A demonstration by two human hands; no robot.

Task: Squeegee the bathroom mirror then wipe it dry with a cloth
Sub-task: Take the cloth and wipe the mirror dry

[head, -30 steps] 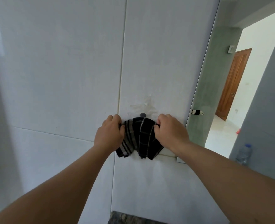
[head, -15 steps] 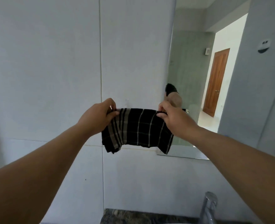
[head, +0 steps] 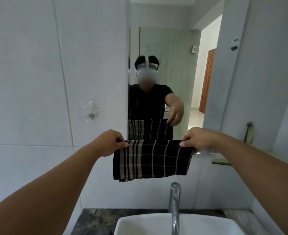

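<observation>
A black cloth (head: 152, 159) with pale plaid stripes hangs stretched flat between my two hands, just in front of the lower edge of the bathroom mirror (head: 177, 65). My left hand (head: 111, 142) pinches its top left corner. My right hand (head: 199, 139) pinches its top right corner. The mirror reflects the cloth, a person in a black shirt and an open doorway. No squeegee is in view.
A wall hook (head: 91, 115) is stuck on the white tiles left of the mirror. Below the cloth stand a chrome tap (head: 174, 206) and a white basin (head: 173, 224) on a dark stone counter (head: 95, 221). A small shelf (head: 220, 162) sits at the right.
The cloth came off the wall hook and moved right, in front of the mirror. My hands have spread apart and pulled it flat. The view has swung right and down to the basin.
</observation>
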